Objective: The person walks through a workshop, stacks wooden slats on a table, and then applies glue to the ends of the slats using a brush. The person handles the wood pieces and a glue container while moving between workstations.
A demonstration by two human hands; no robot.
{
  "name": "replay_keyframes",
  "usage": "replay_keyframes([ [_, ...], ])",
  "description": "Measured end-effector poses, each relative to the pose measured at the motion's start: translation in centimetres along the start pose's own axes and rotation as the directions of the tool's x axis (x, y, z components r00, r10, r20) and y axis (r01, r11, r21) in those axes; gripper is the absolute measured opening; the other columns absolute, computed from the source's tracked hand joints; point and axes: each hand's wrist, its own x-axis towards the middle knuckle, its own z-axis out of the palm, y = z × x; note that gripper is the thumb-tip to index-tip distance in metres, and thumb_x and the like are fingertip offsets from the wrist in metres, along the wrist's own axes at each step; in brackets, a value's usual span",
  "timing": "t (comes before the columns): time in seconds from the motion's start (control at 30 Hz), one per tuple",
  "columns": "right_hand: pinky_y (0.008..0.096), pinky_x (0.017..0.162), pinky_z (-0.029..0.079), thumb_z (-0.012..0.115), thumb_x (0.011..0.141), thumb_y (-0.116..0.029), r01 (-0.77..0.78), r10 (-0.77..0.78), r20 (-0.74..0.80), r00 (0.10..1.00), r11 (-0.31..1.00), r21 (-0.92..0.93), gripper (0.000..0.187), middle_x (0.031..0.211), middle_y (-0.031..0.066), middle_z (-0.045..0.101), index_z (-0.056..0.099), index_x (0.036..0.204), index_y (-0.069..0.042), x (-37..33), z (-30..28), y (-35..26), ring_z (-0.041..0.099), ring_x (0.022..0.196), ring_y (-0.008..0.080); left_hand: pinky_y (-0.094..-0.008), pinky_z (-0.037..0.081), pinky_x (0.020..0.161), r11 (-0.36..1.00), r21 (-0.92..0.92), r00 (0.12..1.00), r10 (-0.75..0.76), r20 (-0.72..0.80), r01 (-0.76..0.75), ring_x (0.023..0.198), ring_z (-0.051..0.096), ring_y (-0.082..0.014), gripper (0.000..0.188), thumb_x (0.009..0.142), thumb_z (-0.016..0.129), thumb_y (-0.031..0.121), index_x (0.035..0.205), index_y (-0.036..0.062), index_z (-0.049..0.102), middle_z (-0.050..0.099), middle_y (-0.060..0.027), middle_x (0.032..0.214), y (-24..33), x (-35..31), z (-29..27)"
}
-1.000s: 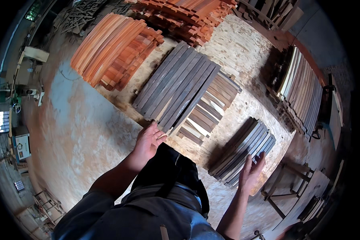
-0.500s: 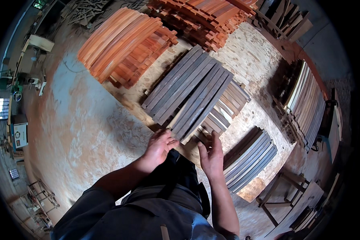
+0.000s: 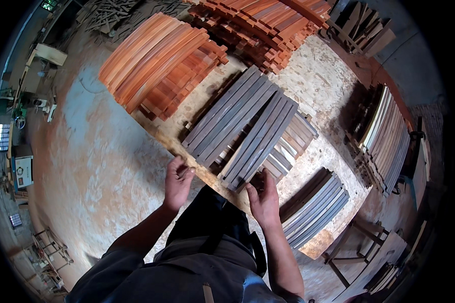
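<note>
A stack of dark grey-brown wooden slats (image 3: 227,113) lies on the worktable in front of me. Several of its slats form a separate angled group (image 3: 262,139), with a dark wedge-shaped gap beside it. My left hand (image 3: 178,184) hovers off the table's near edge, fingers loosely curled and apart, holding nothing. Close to the near right end of the angled group is my right hand (image 3: 264,199). Its thumb and fingers are spread, and whether they touch the slats I cannot tell. Lighter slats (image 3: 294,135) show beneath the stack on the right.
Reddish-orange slats are piled at the back left (image 3: 154,55) and at the far side (image 3: 268,25) of the worktable (image 3: 321,65). A smaller grey stack (image 3: 318,207) sits to my right. Further right are another slat stack (image 3: 387,136) and a wooden stand (image 3: 356,247).
My left hand has moved left, away from the slat ends. My right hand has shifted slightly left and down. The angled slats' near ends have come toward me, and the gap has widened.
</note>
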Motion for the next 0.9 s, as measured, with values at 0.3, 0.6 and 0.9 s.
replay_keyframes([
  [0.3, 0.0383, 0.091, 0.048, 0.066, 0.088, -0.025, -0.013, 0.013, -0.01, 1.0, 1.0, 0.0, 0.064, 0.119, 0.023, 0.055, 0.037, 0.138, 0.004, 0.0, 0.2, -0.4, 0.059, 0.104, 0.0333, -0.0464, 0.031, 0.106, 0.504, 0.766, 0.907, 0.338, 0.251, -0.399, 0.128, 0.033, -0.039, 0.081, 0.072, 0.079, 0.02, 0.136, -0.0029, 0.036, 0.03, -0.0235, 0.143, 7.1, 1.9, 1.9],
  [0.6, 0.0442, 0.092, 0.046, 0.065, 0.087, -0.025, -0.069, 0.069, 0.002, 0.998, 0.995, 0.076, 0.063, 0.116, 0.0297, 0.054, 0.039, 0.133, 0.008, 0.2, 0.1, -0.8, 0.055, 0.106, 0.0438, -0.0546, 0.021, 0.111, 0.388, 0.781, 0.856, 0.389, 0.342, -0.489, 0.134, 0.02, -0.0484, 0.094, 0.068, 0.082, 0.027, 0.14, -0.0038, 0.03, 0.021, -0.0322, 0.145, 7.6, 2.2, 4.5],
  [0.9, 0.0456, 0.083, 0.051, 0.059, 0.088, -0.033, -0.23, 0.226, 0.142, 0.964, 0.973, 0.011, 0.057, 0.102, 0.029, 0.064, 0.044, 0.133, 0.0, -0.2, 0.5, -1.0, 0.062, 0.097, 0.0417, -0.0548, 0.031, 0.104, 0.298, 0.833, 0.868, 0.335, 0.366, -0.466, 0.124, 0.033, -0.0494, 0.096, 0.066, 0.082, 0.03, 0.142, 0.0019, 0.029, 0.025, -0.0329, 0.143, 7.9, 3.7, 4.9],
])
